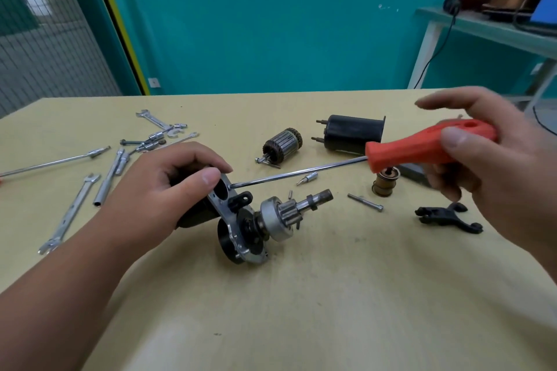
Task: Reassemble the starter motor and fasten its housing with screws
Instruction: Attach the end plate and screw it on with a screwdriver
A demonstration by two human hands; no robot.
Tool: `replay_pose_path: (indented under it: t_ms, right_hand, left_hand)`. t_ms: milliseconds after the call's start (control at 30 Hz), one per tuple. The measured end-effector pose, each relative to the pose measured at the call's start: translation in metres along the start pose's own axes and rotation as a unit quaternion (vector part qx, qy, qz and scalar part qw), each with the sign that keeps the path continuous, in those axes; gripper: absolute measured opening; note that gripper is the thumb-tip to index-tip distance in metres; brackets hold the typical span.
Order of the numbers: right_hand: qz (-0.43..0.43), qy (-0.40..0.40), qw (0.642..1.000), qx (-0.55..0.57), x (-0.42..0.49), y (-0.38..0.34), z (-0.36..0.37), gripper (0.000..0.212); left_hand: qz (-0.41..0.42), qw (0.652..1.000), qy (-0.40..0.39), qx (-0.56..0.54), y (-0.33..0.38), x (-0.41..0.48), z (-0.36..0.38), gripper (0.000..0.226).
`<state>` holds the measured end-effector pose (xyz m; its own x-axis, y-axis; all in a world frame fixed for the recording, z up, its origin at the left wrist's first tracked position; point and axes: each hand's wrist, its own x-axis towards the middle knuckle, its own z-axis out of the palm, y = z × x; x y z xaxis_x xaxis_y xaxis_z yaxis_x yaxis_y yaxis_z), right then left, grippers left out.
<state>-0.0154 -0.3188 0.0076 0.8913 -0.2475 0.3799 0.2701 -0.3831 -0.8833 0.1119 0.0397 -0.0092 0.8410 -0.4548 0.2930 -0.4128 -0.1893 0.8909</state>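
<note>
Gripping the black body of the starter motor assembly (238, 220), the left hand (168, 187) had its fingers curled round it, with the thumb laid flat on the upper edge of the grey end plate. The assembly was tilted, its lower rim resting on the table (331, 295) and its pinion shaft (301, 205) pointing right. The right hand (488, 153) held the red handle of the screwdriver (422, 147). Its thumb and lower fingers were clamped on the handle, while the forefinger stood out straight above it. The steel shaft ran down to the left and its tip met the end plate just beside the left thumb.

Beyond the shaft lay the armature (281, 144) and a black cylindrical case (352, 134), apart from each other. A sprung plunger (385, 184) stood under the handle. A loose bolt (365, 202) and the black shift fork (446, 215) lay to the right of the pinion, and a small bit (307, 178) lay just under the shaft. Spanners (72, 214) and socket bars (54, 161) were scattered on the left side, well apart from the assembly. Wide open surface lay on the near side of the assembly, and the table's far edge ran behind the parts.
</note>
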Motion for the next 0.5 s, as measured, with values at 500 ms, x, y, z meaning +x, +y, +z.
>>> replay_pose_path:
  t_ms: [500]
  right_hand:
    - [-0.012, 0.006, 1.0, -0.003, 0.0004, 0.0064, -0.0025, 0.052]
  left_hand:
    - [-0.006, 0.999, -0.007, -0.033, -0.0006, -0.0001, 0.0015, 0.029]
